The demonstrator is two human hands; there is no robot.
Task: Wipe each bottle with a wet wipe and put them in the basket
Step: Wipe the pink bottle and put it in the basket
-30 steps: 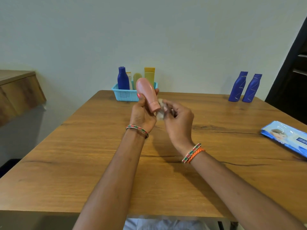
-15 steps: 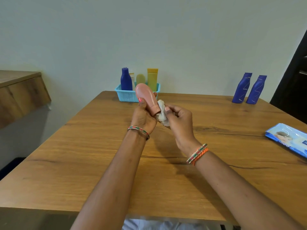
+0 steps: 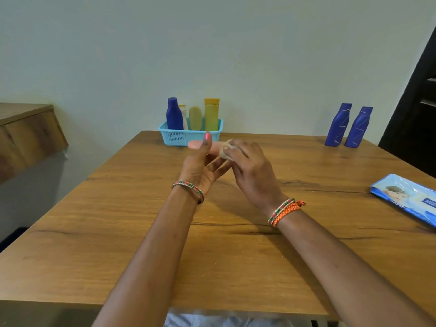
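A pink bottle (image 3: 195, 145) lies sideways above the table, held by my left hand (image 3: 200, 166) with the thumb up against its near side. My right hand (image 3: 250, 168) grips a crumpled wet wipe (image 3: 225, 149) pressed over the bottle's right end. The light blue basket (image 3: 188, 136) stands at the table's far edge just behind my hands, holding a dark blue bottle (image 3: 174, 114), a yellow bottle (image 3: 211, 114) and two smaller ones between them. Two dark blue bottles (image 3: 338, 125) (image 3: 358, 127) stand at the far right of the table.
A blue pack of wet wipes (image 3: 408, 199) lies at the table's right edge. A wooden cabinet (image 3: 26, 133) sits to the left beyond the table. A dark door frame (image 3: 415, 109) rises at the right. The wooden table (image 3: 118, 220) stretches in front of me.
The pink bottle has turned from tilted upright to lying sideways. My right hand with the wipe has slid onto the bottle's right end, and both hands have risen toward the basket.
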